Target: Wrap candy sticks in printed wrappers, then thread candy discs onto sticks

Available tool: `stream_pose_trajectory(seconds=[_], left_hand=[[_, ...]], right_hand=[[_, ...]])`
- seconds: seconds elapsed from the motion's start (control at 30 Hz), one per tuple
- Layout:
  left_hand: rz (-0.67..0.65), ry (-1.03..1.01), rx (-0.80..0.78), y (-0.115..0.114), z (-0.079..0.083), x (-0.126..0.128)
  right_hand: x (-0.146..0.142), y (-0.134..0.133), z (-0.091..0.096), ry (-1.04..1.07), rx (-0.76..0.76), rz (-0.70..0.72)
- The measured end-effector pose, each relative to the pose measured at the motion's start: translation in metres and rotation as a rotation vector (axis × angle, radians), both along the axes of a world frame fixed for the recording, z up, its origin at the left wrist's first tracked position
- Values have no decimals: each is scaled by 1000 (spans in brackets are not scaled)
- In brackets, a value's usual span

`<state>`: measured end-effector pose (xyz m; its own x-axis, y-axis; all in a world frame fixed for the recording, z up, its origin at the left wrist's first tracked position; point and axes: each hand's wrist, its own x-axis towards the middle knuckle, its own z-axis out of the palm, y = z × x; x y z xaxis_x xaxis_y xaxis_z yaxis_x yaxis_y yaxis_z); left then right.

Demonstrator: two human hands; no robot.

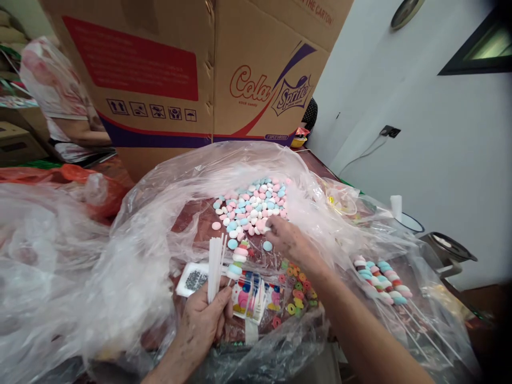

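Note:
My left hand [206, 317] is closed around a bundle of flat white sticks [215, 264]. Between its thumb and fingers it also grips a candy skewer [239, 258], threaded with pink, white, blue and green pieces. At the near edge of a pile of pastel marshmallows [250, 205], my right hand [290, 237] has its fingers pinched together on what looks like a white marshmallow, mostly covered by the fingertips. One blue marshmallow [268, 246] lies apart just below that hand. Colourful gummy rings [298, 290] are scattered by my right forearm.
Crumpled clear plastic [120, 277] surrounds the candy. Finished-looking marshmallow skewers [384, 280] lie at right. A white tray [186, 288] and a printed packet [250, 296] sit near my left hand. A large carton [168, 117] stands behind; a person [60, 101] is at far left.

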<state>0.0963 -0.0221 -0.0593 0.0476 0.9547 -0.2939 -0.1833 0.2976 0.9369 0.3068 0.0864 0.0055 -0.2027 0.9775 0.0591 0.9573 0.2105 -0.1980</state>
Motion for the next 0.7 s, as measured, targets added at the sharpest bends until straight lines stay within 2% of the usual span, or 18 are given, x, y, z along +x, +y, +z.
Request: stream_pose_trajectory(seconds=[0.1, 0.17, 0.37, 0.53, 0.7], left_hand=[[-3, -8, -9, 0, -2, 0], [1, -14, -16, 0, -2, 0], [-21, -21, -14, -1, -2, 0], [-12, -16, -29, -2, -2, 0], [-20, 3, -37, -1, -1, 0]], right_hand=[[19, -4, 6, 40, 22, -11], [23, -8, 3, 43, 16, 8], [17, -20, -18, 2, 3, 66], [14, -18, -30, -16, -28, 85], [13, -17, -44, 73, -12, 109]])
